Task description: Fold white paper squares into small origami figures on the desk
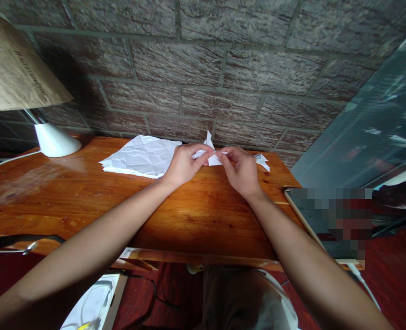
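Both my hands meet over the far part of a wooden table (196,215) and pinch a small folded white paper piece (212,152). My left hand (184,164) grips its left end with closed fingers. My right hand (240,170) pinches its right end. A point of the paper sticks up between them. A creased white paper sheet (141,156) lies flat on the table just left of my left hand. A small white paper scrap (262,161) lies right of my right hand.
A desk lamp with a white base (56,141) and a tan shade (13,68) stands at the far left. A brick wall (223,73) backs the table. A flat tablet-like object (313,215) lies at the table's right edge. Cables hang below the front edge.
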A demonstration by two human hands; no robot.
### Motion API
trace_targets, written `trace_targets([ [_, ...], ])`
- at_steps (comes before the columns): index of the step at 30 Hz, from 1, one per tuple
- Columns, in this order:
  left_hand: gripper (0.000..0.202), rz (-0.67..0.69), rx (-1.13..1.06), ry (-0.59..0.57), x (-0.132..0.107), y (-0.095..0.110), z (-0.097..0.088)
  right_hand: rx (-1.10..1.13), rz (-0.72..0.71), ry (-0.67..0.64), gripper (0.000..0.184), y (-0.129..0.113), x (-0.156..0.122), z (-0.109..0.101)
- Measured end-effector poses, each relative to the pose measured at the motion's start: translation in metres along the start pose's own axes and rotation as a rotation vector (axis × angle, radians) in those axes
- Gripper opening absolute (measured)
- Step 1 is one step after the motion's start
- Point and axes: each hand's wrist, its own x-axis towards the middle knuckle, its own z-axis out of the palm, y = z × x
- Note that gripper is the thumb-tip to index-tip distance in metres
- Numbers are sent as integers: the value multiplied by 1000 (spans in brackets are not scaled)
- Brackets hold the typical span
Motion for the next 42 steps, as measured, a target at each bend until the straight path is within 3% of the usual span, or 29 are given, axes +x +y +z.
trace_targets([
  [8, 26, 23, 28, -17, 2, 2, -2, 224, 126, 5, 22, 4, -2, 11],
  [13, 28, -15, -83, -11, 0, -1, 4, 388, 239, 68, 20, 2, 0, 16],
  [19, 31, 21, -121, 63, 1, -2, 8, 439, 269, 105, 17, 0, 2, 14],
  [28, 28, -25, -65, -8, -2, 1, 5, 386, 244, 80, 20, 2, 1, 12],
  [33, 23, 55, 35, -9, -1, 3, 1, 353, 204, 68, 23, 1, -1, 11],
  [42, 25, 16, -13, -3, -1, 1, 2, 343, 160, 99, 24, 2, -2, 11],
])
